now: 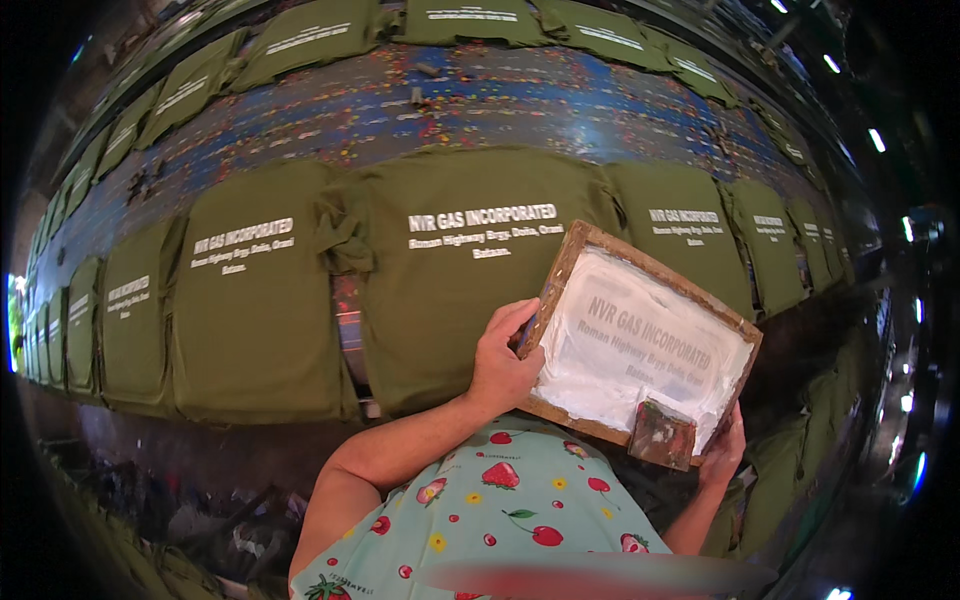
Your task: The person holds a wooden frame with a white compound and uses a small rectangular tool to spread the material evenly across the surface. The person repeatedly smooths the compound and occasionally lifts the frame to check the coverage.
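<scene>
Both hands hold a wooden-framed screen-printing screen (637, 322), tilted in front of my body. My left hand (506, 364) grips its left side, thumb over the frame. At the lower right, my right hand (724, 446) supports the frame's edge, its fingers partly hidden behind the wood. White ink coats the mesh around stencilled lettering. A squeegee (664, 435) with a stained wooden handle rests inside against the lower rail. Behind the screen lies an olive green shirt (465, 315) with white printed lettering, its right part covered by the frame.
More olive shirts with white print lie in a row, one at left (255, 322) and one at right (675, 225). A long ink-spattered blue and grey table (495, 97) runs across, with another shirt row (472, 22) along its far side. Darker shirts (787, 442) lie at lower right.
</scene>
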### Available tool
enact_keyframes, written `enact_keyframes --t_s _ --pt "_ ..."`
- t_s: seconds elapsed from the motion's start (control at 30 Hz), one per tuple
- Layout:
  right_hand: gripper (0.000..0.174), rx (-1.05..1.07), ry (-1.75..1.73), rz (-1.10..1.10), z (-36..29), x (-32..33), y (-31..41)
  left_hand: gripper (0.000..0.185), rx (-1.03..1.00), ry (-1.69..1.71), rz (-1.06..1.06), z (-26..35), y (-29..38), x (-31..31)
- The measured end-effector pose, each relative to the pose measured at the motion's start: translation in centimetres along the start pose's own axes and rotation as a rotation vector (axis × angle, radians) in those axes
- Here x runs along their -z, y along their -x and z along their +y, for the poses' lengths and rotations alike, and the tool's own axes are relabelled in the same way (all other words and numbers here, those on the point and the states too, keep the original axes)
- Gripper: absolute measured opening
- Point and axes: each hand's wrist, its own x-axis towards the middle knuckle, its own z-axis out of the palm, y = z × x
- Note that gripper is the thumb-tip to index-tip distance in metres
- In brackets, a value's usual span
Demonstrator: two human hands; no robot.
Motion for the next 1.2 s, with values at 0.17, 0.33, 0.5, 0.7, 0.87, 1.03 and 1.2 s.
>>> enact_keyframes --t_s 0.17,0.33,0.5,0.7,0.87,1.03,1.2 --pt "0.079 0.018 -0.098 0.139 2.3 4.2 0.9 0.068 0.009 0.014 -0.076 -0.1 -0.2 -4.8" --pt "0.075 0.037 -0.182 0.131 4.6 9.9 -3.5 0.072 0.0 -0.017 -0.101 -0.8 -1.0 -11.7" --pt "0.075 0.046 -0.167 0.113 5.7 21.0 -12.8 0.082 0.176 0.178 -0.159 -2.9 -2.8 -23.9" --pt "0.08 -0.074 -0.077 -0.079 0.3 38.2 -25.6 0.107 0.538 0.481 -0.387 -2.0 -1.6 -36.8" --pt "0.079 -0.101 -0.016 -0.179 -0.4 43.2 -32.0 0.112 0.745 0.562 -0.527 -1.8 -0.9 -39.2" --pt "0.076 -0.001 0.133 -0.168 2.7 42.5 -33.4 0.1 0.819 0.658 -0.519 -2.6 -1.3 -36.8" --pt "0.075 -0.026 0.127 -0.16 0.7 41.0 -33.6 0.075 0.503 0.191 -0.591 -3.2 -3.8 -34.6"
